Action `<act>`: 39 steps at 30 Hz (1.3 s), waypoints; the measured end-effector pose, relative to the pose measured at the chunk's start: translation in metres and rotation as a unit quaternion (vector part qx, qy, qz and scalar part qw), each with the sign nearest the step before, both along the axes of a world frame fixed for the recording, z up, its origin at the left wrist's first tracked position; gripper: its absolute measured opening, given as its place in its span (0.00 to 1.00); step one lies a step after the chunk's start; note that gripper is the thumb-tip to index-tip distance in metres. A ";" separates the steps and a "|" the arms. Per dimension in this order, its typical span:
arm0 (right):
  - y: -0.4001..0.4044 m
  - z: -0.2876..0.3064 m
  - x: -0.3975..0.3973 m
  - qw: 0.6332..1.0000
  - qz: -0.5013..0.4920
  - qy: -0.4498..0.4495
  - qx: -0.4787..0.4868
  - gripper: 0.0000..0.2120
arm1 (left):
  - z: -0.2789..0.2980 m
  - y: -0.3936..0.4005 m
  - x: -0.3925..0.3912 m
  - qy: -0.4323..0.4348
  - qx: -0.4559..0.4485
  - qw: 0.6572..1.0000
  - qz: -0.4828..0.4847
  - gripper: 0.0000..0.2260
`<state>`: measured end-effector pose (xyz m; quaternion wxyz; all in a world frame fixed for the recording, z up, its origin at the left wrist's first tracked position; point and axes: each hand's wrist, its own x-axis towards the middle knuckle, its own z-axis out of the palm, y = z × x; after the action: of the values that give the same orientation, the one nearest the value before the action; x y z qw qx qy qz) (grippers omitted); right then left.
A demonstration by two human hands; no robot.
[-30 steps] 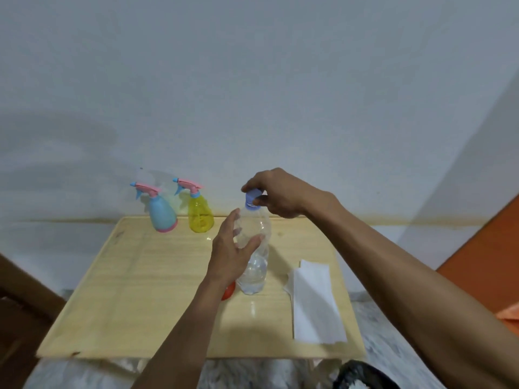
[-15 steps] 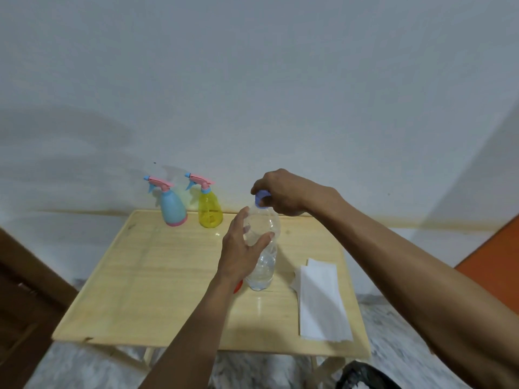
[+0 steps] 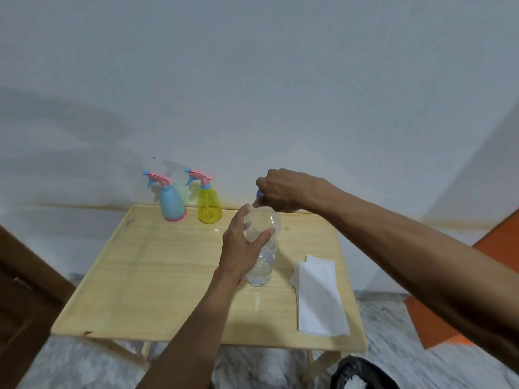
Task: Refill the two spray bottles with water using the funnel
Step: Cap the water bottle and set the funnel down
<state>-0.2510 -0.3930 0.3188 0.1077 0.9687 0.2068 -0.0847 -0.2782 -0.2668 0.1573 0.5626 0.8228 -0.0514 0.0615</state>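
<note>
Opening the water bottle (image 3: 262, 256) comes first, I judge: it stands upright mid-worktop (image 3: 157, 265), while both spray bottles, blue (image 3: 171, 203) and yellow (image 3: 209, 204), wait capped along the far edge. My left hand (image 3: 241, 251) wraps the bottle's shoulder; my right hand (image 3: 283, 190) curls over its blue cap (image 3: 259, 195). Next comes twisting without squeezing the soft plastic; I can't clearly see the funnel.
</note>
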 end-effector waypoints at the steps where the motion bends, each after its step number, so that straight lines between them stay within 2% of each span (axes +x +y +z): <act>1: 0.001 -0.001 0.000 1.000 -0.008 -0.007 0.001 0.19 | 0.000 -0.001 0.000 -0.001 0.000 1.000 0.002 0.35; 4: 0.002 -0.004 0.003 0.999 -0.041 -0.014 0.022 0.25 | -0.001 -0.002 0.000 0.000 -0.004 1.000 0.001 0.35; 8: -0.007 0.000 0.007 0.997 -0.017 0.040 0.056 0.15 | 0.002 -0.002 -0.002 0.002 -0.003 1.000 -0.002 0.35; 11: -0.008 0.001 0.005 0.998 -0.016 0.034 0.053 0.11 | 0.003 -0.004 -0.003 -0.005 0.003 1.000 0.006 0.35; 16: -0.004 -0.007 0.000 0.999 -0.026 -0.020 0.011 0.18 | 0.001 -0.007 -0.003 -0.001 -0.004 1.000 0.016 0.33; 19: -0.006 -0.013 0.002 0.997 -0.058 -0.024 0.054 0.22 | 0.000 -0.006 -0.003 0.000 -0.012 1.000 0.016 0.33; 21: -0.011 -0.021 0.006 0.990 -0.070 -0.017 0.123 0.23 | -0.001 -0.005 -0.002 0.001 -0.017 1.000 0.021 0.34; 23: -0.020 -0.036 0.007 0.971 -0.067 -0.035 0.226 0.23 | 0.000 -0.006 -0.003 0.002 -0.026 0.999 0.020 0.34; 26: -0.030 -0.072 -0.003 0.924 -0.077 -0.101 0.362 0.22 | 0.000 -0.007 -0.003 -0.004 -0.028 1.000 0.005 0.36; 31: -0.020 -0.120 -0.023 0.813 -0.118 -0.138 0.553 0.25 | -0.003 0.003 0.000 0.006 -0.053 0.998 -0.032 0.38; 35: -0.009 -0.136 -0.031 0.768 -0.135 -0.121 0.614 0.35 | -0.014 0.027 0.004 0.018 0.004 0.997 -0.081 0.42; 37: -0.006 -0.147 -0.032 0.763 -0.135 -0.121 0.620 0.44 | -0.030 0.046 0.007 0.037 0.036 0.997 -0.051 0.41; 39: -0.001 -0.159 -0.031 0.756 -0.144 -0.127 0.626 0.49 | -0.048 0.063 0.009 0.061 0.068 0.996 0.019 0.37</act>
<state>-0.2820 -0.3941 0.1598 -0.5106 0.8405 0.0559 0.1725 -0.2693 -0.2034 0.1088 0.5063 0.8621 -0.0049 0.0181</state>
